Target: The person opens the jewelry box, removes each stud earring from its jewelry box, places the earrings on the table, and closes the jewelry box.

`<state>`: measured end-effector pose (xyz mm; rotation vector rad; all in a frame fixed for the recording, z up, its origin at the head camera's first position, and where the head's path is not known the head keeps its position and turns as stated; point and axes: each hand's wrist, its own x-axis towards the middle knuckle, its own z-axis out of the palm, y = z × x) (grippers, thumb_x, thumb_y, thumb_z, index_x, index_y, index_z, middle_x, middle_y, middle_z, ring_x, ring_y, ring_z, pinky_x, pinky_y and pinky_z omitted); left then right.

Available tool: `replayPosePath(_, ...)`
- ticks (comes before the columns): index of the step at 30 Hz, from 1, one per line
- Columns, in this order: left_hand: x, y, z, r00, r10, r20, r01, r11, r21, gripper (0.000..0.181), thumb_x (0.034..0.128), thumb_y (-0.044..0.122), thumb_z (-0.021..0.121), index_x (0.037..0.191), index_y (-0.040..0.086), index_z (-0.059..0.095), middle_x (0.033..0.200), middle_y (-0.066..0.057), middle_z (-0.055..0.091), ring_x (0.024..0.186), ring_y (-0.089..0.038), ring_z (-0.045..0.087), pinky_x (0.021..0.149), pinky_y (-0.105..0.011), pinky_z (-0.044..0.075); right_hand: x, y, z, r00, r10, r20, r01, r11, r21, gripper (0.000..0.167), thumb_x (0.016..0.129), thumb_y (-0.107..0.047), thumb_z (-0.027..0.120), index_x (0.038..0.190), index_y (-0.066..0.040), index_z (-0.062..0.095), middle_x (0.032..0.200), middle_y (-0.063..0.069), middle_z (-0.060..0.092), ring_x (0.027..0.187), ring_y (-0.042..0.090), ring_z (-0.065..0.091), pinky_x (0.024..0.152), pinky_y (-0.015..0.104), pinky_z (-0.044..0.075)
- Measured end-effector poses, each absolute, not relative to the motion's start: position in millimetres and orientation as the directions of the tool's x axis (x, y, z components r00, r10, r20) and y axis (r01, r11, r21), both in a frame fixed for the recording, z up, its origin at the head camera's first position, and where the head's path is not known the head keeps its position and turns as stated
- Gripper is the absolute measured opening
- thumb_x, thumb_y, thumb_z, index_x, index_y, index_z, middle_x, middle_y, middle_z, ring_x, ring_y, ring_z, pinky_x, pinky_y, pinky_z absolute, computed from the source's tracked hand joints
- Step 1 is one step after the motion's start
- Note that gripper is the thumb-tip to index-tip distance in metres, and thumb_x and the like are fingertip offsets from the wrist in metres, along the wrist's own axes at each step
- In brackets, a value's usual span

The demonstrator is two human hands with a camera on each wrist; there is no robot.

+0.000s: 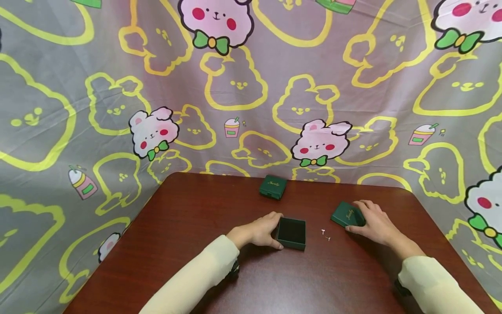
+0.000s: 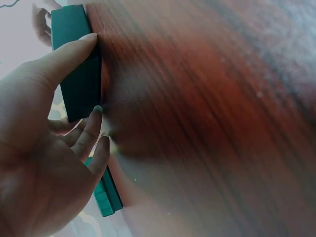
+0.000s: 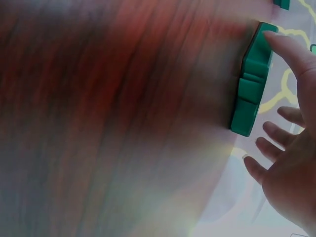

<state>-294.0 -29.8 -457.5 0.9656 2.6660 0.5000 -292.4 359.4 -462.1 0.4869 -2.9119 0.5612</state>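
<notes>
In the head view my left hand (image 1: 262,231) grips the left side of a dark green square box (image 1: 294,245), open at the top with a black inside. The left wrist view shows the thumb along the box (image 2: 76,79) and fingertips at its corner. My right hand (image 1: 374,223) is at a green pouch (image 1: 344,213) with gold lettering. In the right wrist view the thumb touches one end of the pouch (image 3: 252,81), while the other fingers hang spread and apart from it. Between the hands lie two tiny pale pieces with pins (image 1: 323,232), like stud earrings.
Another green pouch (image 1: 273,186) with gold lettering lies near the back edge of the brown wooden table (image 1: 188,209). A grey curtain (image 1: 251,87) with yellow cartoon outlines hangs behind and around the table.
</notes>
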Motion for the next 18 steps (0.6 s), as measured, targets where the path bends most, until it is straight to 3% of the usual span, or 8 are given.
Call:
replayPosePath(6,-294.3,-29.5,-459.4,-0.748,0.651,-0.127,0.563,0.724,0.399,0.094,0.082,0.043,0.086,0.152,0.005,0.036,0.143,-0.007,0.048,0.126,-0.018,0.052,0.108,-0.032,0.042,-293.3,362.8,-466.6,-0.957,-0.269,0.108,-0.29,0.885,-0.364,0.104,0.079,-0.052,0.085,0.146,0.012,0.037,0.138,0.036,0.044,0.117,0.048,0.049,0.091,0.067,0.043)
replayPosePath(18,-293.7,-29.0,-458.7,-0.748,0.653,-0.123,0.561,0.72,0.408,0.094,0.0817,0.042,0.087,0.151,0.005,0.036,0.141,-0.007,0.048,0.123,-0.017,0.053,0.106,-0.032,0.042,-295.7,367.0,-468.8,-0.96,-0.27,0.076,-0.277,0.869,-0.411,0.103,0.08,-0.047,0.085,0.143,0.017,0.036,0.133,0.037,0.049,0.111,0.044,0.053,0.091,0.062,0.047)
